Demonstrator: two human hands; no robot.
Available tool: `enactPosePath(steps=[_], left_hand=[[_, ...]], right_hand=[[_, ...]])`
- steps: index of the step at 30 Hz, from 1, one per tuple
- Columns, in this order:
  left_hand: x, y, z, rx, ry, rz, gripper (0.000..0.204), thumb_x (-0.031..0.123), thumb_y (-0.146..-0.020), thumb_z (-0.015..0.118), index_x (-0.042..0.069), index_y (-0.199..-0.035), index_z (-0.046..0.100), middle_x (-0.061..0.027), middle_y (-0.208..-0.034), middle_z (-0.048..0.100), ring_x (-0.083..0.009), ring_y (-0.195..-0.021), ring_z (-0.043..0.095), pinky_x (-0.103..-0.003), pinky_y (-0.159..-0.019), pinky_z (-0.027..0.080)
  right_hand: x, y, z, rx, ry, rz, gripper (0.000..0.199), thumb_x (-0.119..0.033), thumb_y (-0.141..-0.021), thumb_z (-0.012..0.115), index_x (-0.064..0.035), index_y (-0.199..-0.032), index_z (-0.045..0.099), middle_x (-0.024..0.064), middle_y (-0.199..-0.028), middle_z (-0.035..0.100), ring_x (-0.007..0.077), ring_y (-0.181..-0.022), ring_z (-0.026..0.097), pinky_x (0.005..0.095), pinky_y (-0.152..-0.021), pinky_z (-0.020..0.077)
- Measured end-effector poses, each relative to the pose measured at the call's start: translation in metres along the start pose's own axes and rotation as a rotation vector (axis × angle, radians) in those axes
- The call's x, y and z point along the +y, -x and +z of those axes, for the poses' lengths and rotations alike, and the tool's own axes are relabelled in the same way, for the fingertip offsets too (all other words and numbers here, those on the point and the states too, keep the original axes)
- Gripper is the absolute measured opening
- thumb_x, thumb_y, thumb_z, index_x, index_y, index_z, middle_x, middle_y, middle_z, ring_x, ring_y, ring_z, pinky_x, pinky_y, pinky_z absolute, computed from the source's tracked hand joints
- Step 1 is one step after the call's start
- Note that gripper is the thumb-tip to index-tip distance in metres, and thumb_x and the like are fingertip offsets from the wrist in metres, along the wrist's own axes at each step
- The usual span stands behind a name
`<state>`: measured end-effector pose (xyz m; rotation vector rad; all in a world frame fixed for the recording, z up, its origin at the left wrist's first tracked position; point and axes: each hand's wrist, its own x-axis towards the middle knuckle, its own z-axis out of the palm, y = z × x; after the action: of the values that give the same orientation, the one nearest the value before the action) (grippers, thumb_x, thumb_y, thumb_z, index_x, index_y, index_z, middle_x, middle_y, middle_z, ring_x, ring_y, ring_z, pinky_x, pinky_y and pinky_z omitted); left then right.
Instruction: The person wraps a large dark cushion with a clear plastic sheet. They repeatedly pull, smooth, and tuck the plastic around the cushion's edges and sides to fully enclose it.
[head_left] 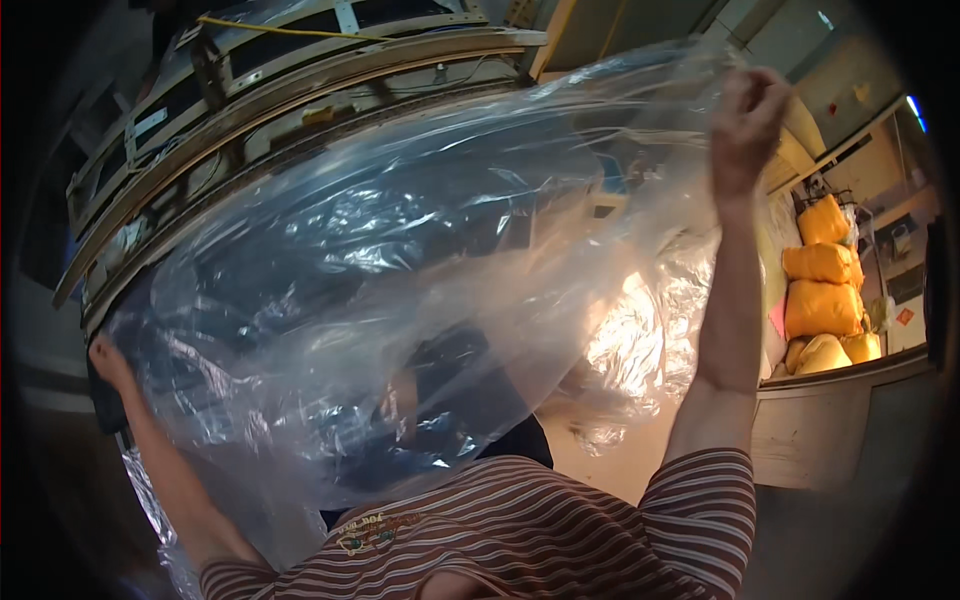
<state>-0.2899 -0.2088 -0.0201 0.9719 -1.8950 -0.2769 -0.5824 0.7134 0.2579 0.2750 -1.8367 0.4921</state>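
Plastic sheet (400, 300): large, clear, crinkled film, stretched wide in the air in front of the chest; filled most of the view.
Position: hung between both hands, above the striped shirt (560, 530); no surface under it visible.
Long axis: ran on a slant, from low at the person's left to high at the person's right.
Right hand (745, 125): raised high, arm nearly straight; fingers clenched on the upper right edge of the film, bunching it.
Left hand (108, 365): low at the far left, partly veiled by film; looked closed on the lower left edge, though the fingers were hard to make out.
Key relation: film lay between the two grips, pulled taut along the slant; slack belly sagged toward the middle and lower right. Neither hand nearer the middle; each at its own end.
Behind the film: dark blue material (450, 400), shape blurred by glare and folds; whether inside the film or only behind it, could not tell.
Backdrop, upper left: long wood-and-metal frame (260, 110) with a yellow cord (290, 28) across its top.
Backdrop, right: stack of yellow-orange sacks (825, 290) on a ledge, well apart from the hands.
Light: bright glare patch on the film at lower right.
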Motion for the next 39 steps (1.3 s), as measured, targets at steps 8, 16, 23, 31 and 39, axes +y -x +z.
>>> enactPosePath(steps=[8, 16, 23, 31, 39], left_hand=[[-0.066, 0.001, -0.135, -0.176, -0.409, 0.112, 0.034, 0.032, -0.100, 0.044, 0.002, -0.111, 0.055, -0.0207, -0.107, 0.061, -0.0385, -0.099, 0.059, -0.044, -0.084, 0.044], [-0.044, 0.014, -0.088, -0.229, -0.499, 0.072, 0.038, 0.035, -0.102, 0.039, 0.002, -0.112, 0.053, -0.0242, -0.107, 0.059, -0.0428, -0.100, 0.056, -0.046, -0.081, 0.043], [-0.098, -0.019, -0.159, -0.049, -0.290, 0.105, 0.039, 0.035, -0.098, 0.050, 0.000, -0.113, 0.058, -0.0179, -0.108, 0.064, -0.0315, -0.096, 0.063, -0.039, -0.083, 0.047], [-0.099, -0.030, -0.302, 0.022, -0.143, -0.145, 0.043, 0.037, -0.094, 0.058, 0.002, -0.119, 0.059, -0.0140, -0.116, 0.063, -0.0231, -0.097, 0.062, -0.033, -0.086, 0.050], [-0.062, 0.039, -0.415, -0.144, 0.299, -0.574, 0.052, 0.035, -0.094, 0.059, 0.006, -0.135, 0.046, -0.0090, -0.132, 0.051, -0.0223, -0.118, 0.049, -0.035, -0.097, 0.041]], right_hand=[[0.112, 0.155, 0.148, -0.949, -0.129, 0.339, 0.066, -0.049, -0.090, 0.053, -0.0139, -0.144, 0.038, 0.0155, -0.146, 0.038, 0.0366, -0.132, 0.039, 0.0410, -0.107, 0.0333], [0.122, 0.142, 0.218, -0.866, 0.266, 0.201, 0.060, -0.048, -0.093, 0.048, -0.0111, -0.140, 0.042, 0.0139, -0.148, 0.036, 0.0337, -0.134, 0.037, 0.0581, -0.103, 0.0329], [-0.030, 0.158, 0.174, -0.955, -0.379, -0.307, 0.047, -0.032, -0.095, 0.049, -0.0068, -0.134, 0.049, 0.0122, -0.143, 0.045, 0.0293, -0.133, 0.038, 0.0465, -0.108, 0.0318], [-0.084, 0.181, 0.118, -1.012, -0.385, -0.336, 0.047, -0.032, -0.093, 0.054, -0.0048, -0.131, 0.052, 0.0085, -0.140, 0.048, 0.0305, -0.127, 0.043, 0.0425, -0.103, 0.0359], [-0.078, 0.177, 0.146, -0.824, -0.454, -0.343, 0.024, -0.023, -0.088, 0.060, -0.0051, -0.103, 0.065, 0.0087, -0.106, 0.064, 0.0298, -0.093, 0.057, 0.0393, -0.077, 0.0481]])
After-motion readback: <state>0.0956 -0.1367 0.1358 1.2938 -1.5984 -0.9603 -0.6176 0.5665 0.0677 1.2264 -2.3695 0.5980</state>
